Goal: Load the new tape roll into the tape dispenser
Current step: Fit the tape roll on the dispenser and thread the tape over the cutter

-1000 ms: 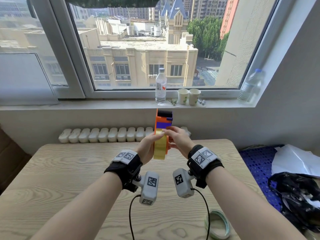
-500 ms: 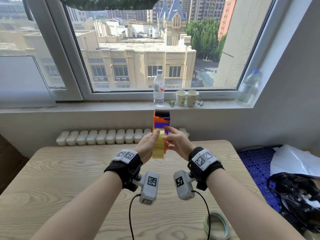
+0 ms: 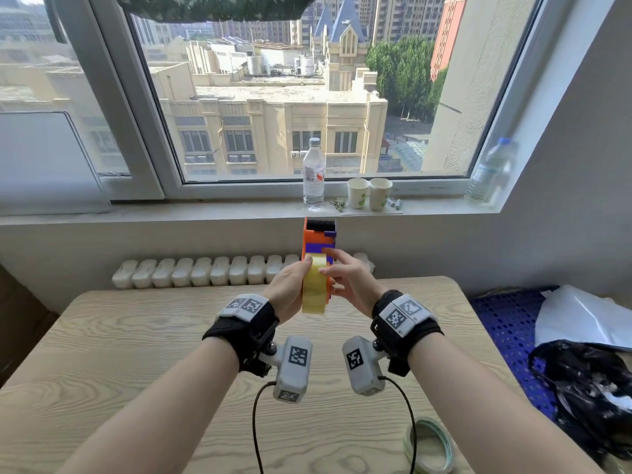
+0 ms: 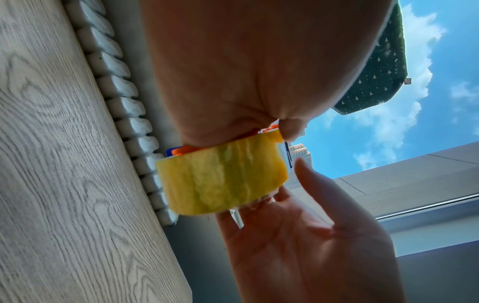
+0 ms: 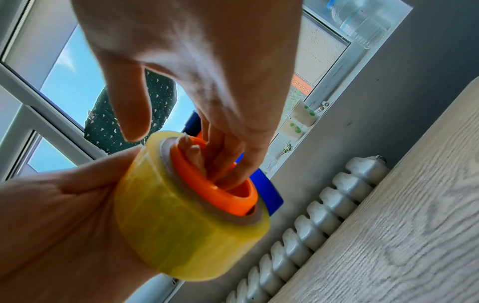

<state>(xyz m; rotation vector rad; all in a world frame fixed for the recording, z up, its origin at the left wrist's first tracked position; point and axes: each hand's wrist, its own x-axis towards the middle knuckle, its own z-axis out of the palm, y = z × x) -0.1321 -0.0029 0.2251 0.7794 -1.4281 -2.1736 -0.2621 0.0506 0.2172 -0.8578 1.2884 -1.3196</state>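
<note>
A yellow tape roll (image 3: 313, 285) sits on the orange hub (image 5: 233, 196) of an orange and purple tape dispenser (image 3: 319, 239), held upright above the table's far edge. My left hand (image 3: 289, 289) grips the roll from the left, palm against its side and thumb over its top. My right hand (image 3: 345, 282) is on the right side. Several of its fingers (image 5: 220, 164) are hooked into the hub's hollow, and its thumb (image 5: 132, 114) hovers over the roll's rim. From the left wrist, the roll (image 4: 220, 178) shows between both hands.
Under the hands lies the wooden table (image 3: 136, 354), with a thin, near-empty tape ring (image 3: 429, 446) at its near right. A white radiator (image 3: 205, 271) runs behind it. A bottle (image 3: 313, 176) and paper cups (image 3: 369, 193) stand on the sill. A black bag (image 3: 588, 388) lies at the right.
The right hand's fingers have shifted at the top of the roll, its forefinger now reaching up to the purple part. The left hand keeps its grip; dispenser stays in place.
</note>
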